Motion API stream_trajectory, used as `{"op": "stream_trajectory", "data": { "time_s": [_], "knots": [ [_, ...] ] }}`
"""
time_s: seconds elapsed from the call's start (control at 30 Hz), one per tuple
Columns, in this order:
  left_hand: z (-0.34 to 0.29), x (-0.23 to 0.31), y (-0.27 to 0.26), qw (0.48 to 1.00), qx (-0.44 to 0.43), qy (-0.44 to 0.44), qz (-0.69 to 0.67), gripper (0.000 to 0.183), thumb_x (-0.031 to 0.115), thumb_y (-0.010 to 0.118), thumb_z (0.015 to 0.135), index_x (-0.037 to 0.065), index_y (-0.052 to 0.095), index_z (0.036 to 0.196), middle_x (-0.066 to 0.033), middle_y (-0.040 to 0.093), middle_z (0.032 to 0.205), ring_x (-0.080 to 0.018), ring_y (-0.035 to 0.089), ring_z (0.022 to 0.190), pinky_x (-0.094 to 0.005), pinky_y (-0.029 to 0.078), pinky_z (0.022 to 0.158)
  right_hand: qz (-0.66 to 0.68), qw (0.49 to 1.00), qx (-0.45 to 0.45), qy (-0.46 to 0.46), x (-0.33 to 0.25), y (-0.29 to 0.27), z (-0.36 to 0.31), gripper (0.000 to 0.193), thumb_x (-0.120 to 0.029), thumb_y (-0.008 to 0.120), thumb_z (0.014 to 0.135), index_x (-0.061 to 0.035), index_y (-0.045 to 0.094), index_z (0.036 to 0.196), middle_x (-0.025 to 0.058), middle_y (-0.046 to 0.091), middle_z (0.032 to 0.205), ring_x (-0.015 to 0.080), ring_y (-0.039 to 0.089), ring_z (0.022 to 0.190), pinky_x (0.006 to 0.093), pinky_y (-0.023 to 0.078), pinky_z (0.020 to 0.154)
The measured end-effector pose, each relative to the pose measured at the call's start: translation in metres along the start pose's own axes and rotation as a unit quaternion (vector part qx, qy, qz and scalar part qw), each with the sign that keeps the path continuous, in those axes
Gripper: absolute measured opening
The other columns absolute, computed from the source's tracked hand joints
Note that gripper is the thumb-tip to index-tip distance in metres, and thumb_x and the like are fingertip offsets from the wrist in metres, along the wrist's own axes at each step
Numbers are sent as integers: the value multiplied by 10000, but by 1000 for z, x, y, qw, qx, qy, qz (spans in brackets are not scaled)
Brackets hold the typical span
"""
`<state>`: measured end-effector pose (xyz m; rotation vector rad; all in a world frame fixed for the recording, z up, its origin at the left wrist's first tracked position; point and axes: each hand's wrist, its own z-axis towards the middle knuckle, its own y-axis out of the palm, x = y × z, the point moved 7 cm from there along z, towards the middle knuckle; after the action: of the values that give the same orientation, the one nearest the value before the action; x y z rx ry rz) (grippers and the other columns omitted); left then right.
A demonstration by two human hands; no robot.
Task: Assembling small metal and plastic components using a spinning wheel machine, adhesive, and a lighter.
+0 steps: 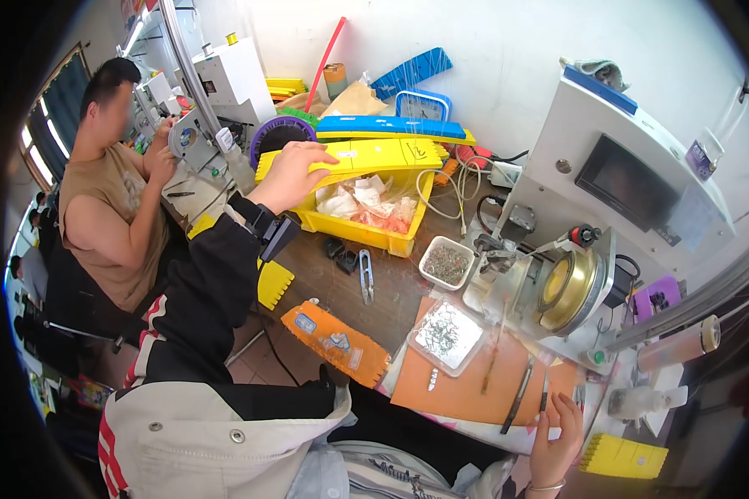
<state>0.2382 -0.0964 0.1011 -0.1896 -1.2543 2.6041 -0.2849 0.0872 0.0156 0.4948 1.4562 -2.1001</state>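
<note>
My left hand (295, 173) reaches out over a long yellow notched strip (374, 156), which lies across the top of a yellow bin (358, 231). Its fingers are stretched along the strip's left part, with the thumb apart from them; whether they touch the strip is hard to tell. At the lower right, my right hand (556, 437) hovers by the edge of an orange work mat (441, 391), fingers spread and nothing seen in them. Close to its fingertips lies a slim dark tool (544, 391), beside longer dark tweezers (518, 395). A clear tray (447, 334) of small wire-like parts sits on the mat.
A machine with a dark screen (626, 183) and a gold spool (567, 291) stands at right. Nearby are a white dish (446, 263) of tiny parts, blue-handled snips (366, 276) and an orange notched strip (335, 343). Another person (118, 191) works at left.
</note>
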Motion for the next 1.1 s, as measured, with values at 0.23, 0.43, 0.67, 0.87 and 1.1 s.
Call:
{"op": "stream_trajectory", "data": {
  "time_s": [0.23,0.43,0.67,0.87,1.1],
  "knots": [
    [10,18,-15,946,-106,-229,-206,142,106,711,900,-24,716,954,-122,696,686,-151,706,656,-287,527,606,-31,999,30,-7,7,-15,-3,313,24,666,848,15,669,1161,196,669,1181,350,649,1068,407,502,924],
    [23,135,-57,903,-160,-137,-374,148,-10,636,907,-67,713,1019,-112,734,897,-106,679,700,-221,508,610,-43,996,25,77,24,-21,13,299,-28,715,837,-24,706,1136,189,687,1143,332,682,954,378,546,815],
    [55,243,-34,841,-76,-1,-535,187,-94,594,880,-51,700,1028,-96,686,890,-136,653,773,-245,510,705,-88,991,44,93,31,-26,11,258,-47,712,848,-23,710,1105,168,708,1096,296,692,887,367,544,799],
    [63,253,-1,861,-103,75,-493,235,-123,610,844,-37,702,1043,-110,681,933,-163,660,837,-259,500,754,-121,982,30,139,31,-38,-3,260,-38,738,825,-25,715,1083,134,719,1002,236,688,799,332,523,675],
    [63,209,11,838,-113,-20,-534,59,23,628,924,-15,653,886,-25,639,795,-65,584,623,-191,421,550,-193,943,-39,268,60,-26,33,212,-135,740,847,-72,723,1049,111,719,925,279,685,803,356,518,673]
  ]
}}
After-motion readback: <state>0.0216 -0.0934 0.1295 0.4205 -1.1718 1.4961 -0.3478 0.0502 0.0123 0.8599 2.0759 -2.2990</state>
